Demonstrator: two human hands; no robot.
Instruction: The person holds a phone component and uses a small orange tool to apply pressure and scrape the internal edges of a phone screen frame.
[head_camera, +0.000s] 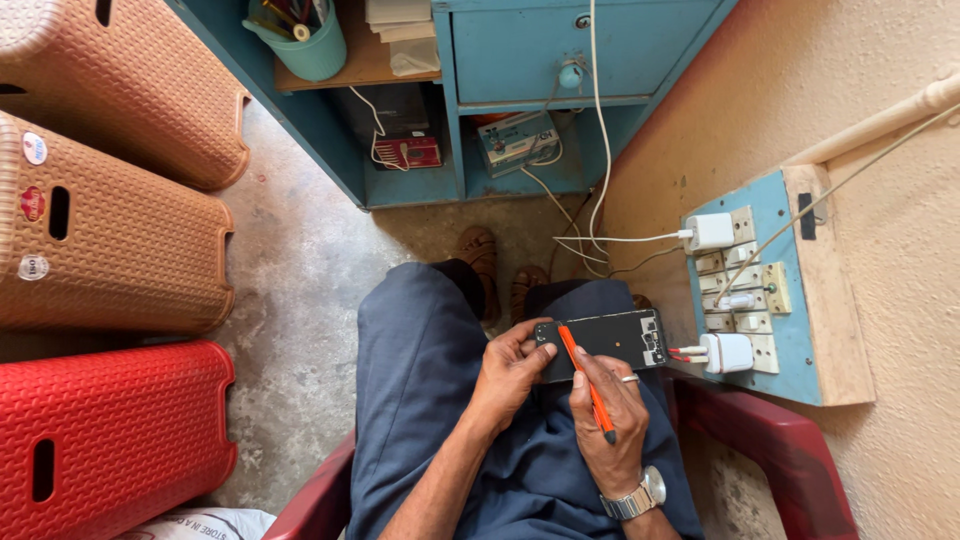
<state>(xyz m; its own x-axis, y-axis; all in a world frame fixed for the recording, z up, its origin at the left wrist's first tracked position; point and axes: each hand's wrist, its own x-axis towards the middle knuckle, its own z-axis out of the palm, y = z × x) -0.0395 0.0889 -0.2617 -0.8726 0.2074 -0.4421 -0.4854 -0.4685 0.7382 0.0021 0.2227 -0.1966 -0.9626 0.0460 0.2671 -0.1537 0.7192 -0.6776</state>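
An opened phone (605, 340), back cover off and dark innards up, lies across the person's lap on the blue trousers (430, 370), which steady it in place of a bench. The left hand (510, 370) closes around its near end, thumb on top, pinning it flat. The right hand (610, 420) grips an orange screwdriver (585, 380) like a pen, its tip set on the phone's upper edge. The person sits in a red plastic chair (780, 440) on a rough concrete floor (300, 270). A blue switchboard (760, 290) with white chargers hangs on the wall just beside; woven plastic stools (110, 240) and a blue cabinet (520, 50) stand near.
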